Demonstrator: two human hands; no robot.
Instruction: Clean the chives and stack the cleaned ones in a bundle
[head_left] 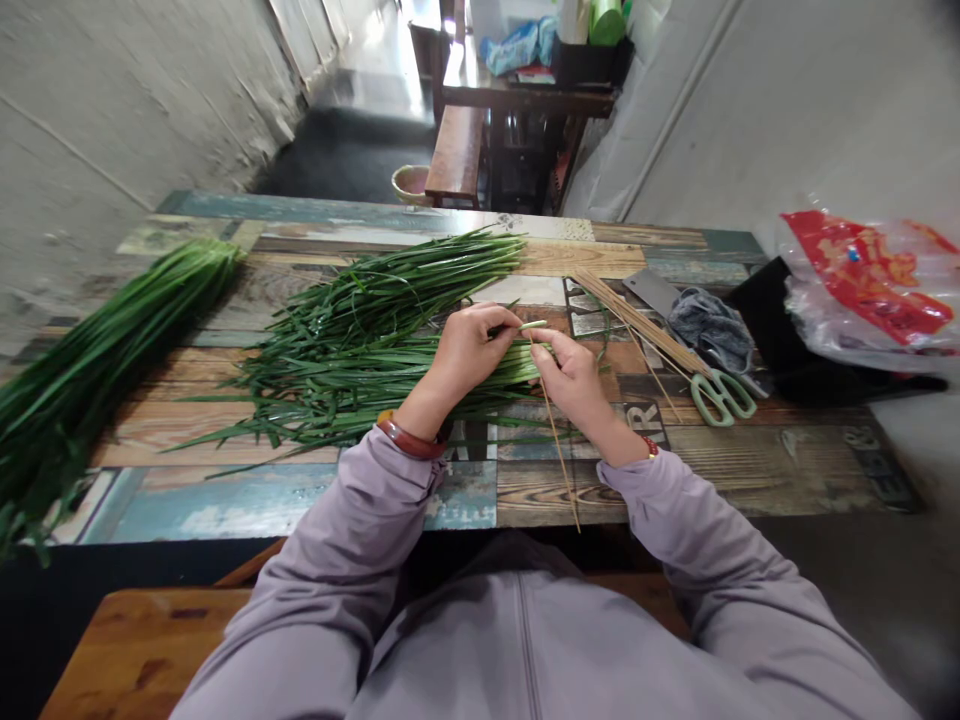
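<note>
My left hand [471, 348] pinches a garlic chive stalk [535, 324], whose pale end sticks out past the fingertips. Close beside it, my right hand [574, 378] is closed on a thin bamboo skewer [559, 450] that slants down toward the table's near edge. The fingertips of both hands almost meet, and the skewer's upper end is hidden there. Under and left of my hands lies a loose pile of garlic chives [360, 385], pale ends to the right. Another pile of chives [405, 275] is just behind it.
A big bunch of chives [127, 350] hangs over the left edge of the patchwork-patterned table [555, 495]. To the right lie bundled skewers [637, 325], green-handled scissors [721, 397], a grey cloth [709, 325] and a red-and-clear plastic bag [877, 285]. A bench [457, 150] stands beyond.
</note>
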